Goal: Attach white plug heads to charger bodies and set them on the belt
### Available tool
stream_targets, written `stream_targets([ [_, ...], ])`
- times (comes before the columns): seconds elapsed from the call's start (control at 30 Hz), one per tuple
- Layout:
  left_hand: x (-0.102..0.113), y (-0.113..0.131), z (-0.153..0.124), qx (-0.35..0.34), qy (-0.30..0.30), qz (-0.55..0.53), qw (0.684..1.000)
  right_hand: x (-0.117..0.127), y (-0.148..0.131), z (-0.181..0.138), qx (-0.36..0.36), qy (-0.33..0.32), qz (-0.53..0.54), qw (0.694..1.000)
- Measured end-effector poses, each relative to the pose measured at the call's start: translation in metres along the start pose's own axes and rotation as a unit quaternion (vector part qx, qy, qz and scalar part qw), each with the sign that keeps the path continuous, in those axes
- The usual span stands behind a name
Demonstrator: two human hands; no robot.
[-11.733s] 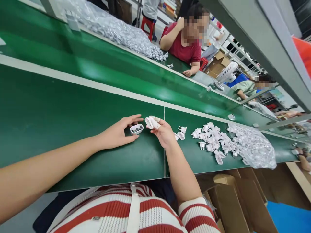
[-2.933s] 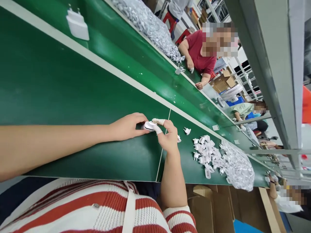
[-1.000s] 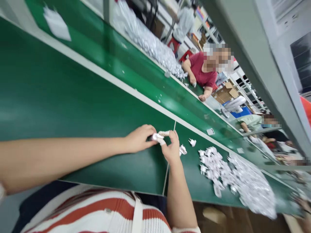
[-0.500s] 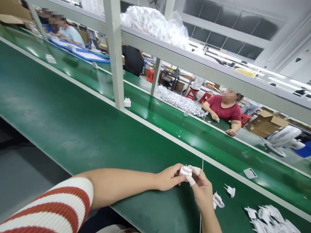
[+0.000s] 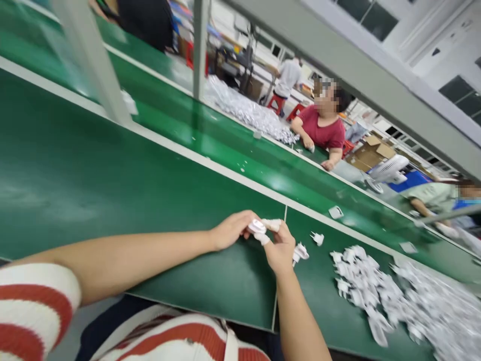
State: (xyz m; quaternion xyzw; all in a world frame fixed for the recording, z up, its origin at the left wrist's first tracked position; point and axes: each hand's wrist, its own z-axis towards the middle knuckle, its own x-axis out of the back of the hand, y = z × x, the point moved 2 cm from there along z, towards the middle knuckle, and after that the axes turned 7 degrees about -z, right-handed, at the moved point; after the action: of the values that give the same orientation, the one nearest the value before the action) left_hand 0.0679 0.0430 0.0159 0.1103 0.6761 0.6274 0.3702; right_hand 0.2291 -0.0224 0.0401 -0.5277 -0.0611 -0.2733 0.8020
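A small white plug adapter (image 5: 257,226) with an oval end face is held above the green work surface (image 5: 158,190), between both hands. My left hand (image 5: 233,229) is closed on it from the left, its fingertips partly hidden behind it. From the other side my right hand (image 5: 280,246) pinches it with thumb and forefinger, both wearing white finger covers. Just right of that hand lies a loose white plug part (image 5: 300,253), with a two-pin plug (image 5: 317,238) a little farther off.
A heap of white plug parts (image 5: 361,281) lies on the right beside a pile of clear plastic bags (image 5: 443,301). A grey post (image 5: 93,65) rises at the left. Across the green conveyor belt (image 5: 225,150) sits a person in a red shirt (image 5: 323,125).
My view has swung to the right, bringing more of the heap and the bags into sight. The adapter has been turned: its pins showed upward earlier, and now its oval face shows.
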Motion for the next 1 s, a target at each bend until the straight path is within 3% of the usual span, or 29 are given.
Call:
stream_targets([
  [0.27,0.01,0.02,-0.013,-0.124,0.023,0.086,0.988,-0.004,0.0,-0.004,-0.015,-0.011,0.081,0.997],
  [0.47,0.011,0.016,-0.016,-0.235,-0.021,0.139,0.962,-0.005,-0.005,-0.003,-0.018,-0.001,0.065,0.998],
  [0.67,0.01,0.013,-0.018,-0.324,-0.053,0.174,0.928,-0.005,-0.008,-0.011,0.035,0.018,0.038,0.999],
  [0.77,0.009,0.014,-0.016,-0.299,-0.038,0.177,0.937,-0.005,-0.01,-0.013,0.064,0.021,0.007,0.998],
  [0.9,0.01,0.014,-0.012,-0.19,0.002,0.15,0.97,-0.006,-0.012,-0.014,0.076,0.011,-0.003,0.997],
  [1.0,0.013,0.011,-0.011,-0.179,-0.009,0.105,0.978,-0.006,-0.011,-0.014,0.063,0.01,0.002,0.998],
])
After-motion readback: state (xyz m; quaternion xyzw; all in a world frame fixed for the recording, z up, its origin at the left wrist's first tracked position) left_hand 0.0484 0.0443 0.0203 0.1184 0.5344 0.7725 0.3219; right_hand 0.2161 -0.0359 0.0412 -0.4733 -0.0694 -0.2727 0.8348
